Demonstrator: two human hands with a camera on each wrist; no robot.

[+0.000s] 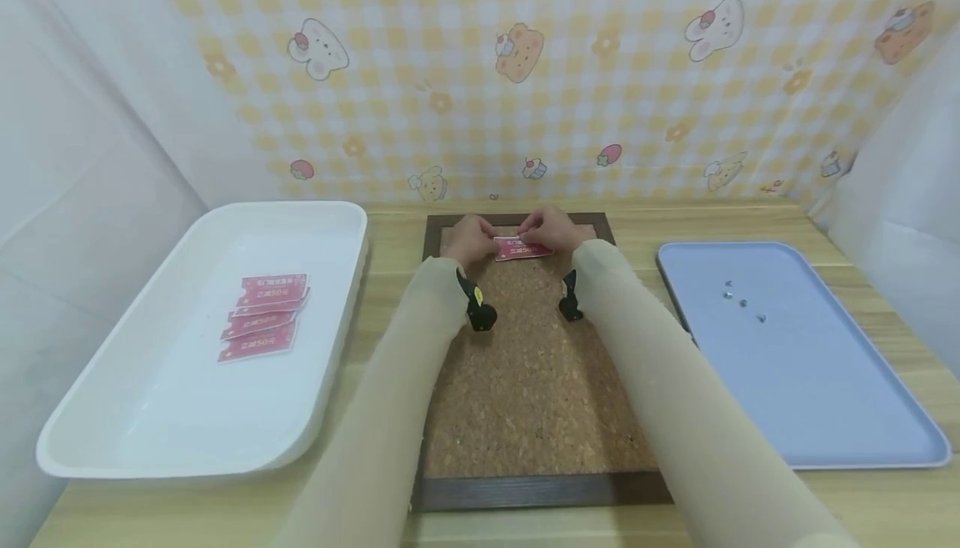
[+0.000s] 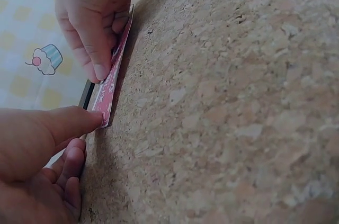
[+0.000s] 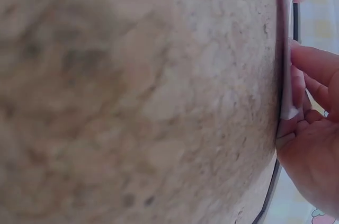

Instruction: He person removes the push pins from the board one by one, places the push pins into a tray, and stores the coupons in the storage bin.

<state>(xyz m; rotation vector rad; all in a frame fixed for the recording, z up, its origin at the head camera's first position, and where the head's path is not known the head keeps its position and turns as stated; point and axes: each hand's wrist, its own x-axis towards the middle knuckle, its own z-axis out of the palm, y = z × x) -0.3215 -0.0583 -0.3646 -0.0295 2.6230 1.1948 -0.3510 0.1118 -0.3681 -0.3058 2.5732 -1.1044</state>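
A pink paper coupon (image 1: 522, 249) with white lettering lies at the top of a framed corkboard (image 1: 532, 398). My left hand (image 1: 470, 239) is at its left end; in the left wrist view the thumb (image 2: 79, 121) presses on the card, and other fingers curl beside the frame. Thumb and forefinger of my right hand (image 1: 553, 229) pinch together at the coupon's upper middle. A tiny dark piece, like a pin, shows at those fingertips, which mostly hide it. From the right wrist, the coupon (image 3: 287, 83) appears edge-on, slightly raised from the cork, with fingers along it.
On the left, a deep white tray (image 1: 180, 414) holds several more pink coupons (image 1: 262, 323), overlapping. A shallow blue tray (image 1: 810, 381) on the right carries several small shiny pins (image 1: 743, 304). Behind the wooden table (image 1: 390, 231) hangs a checkered curtain (image 1: 450, 98).
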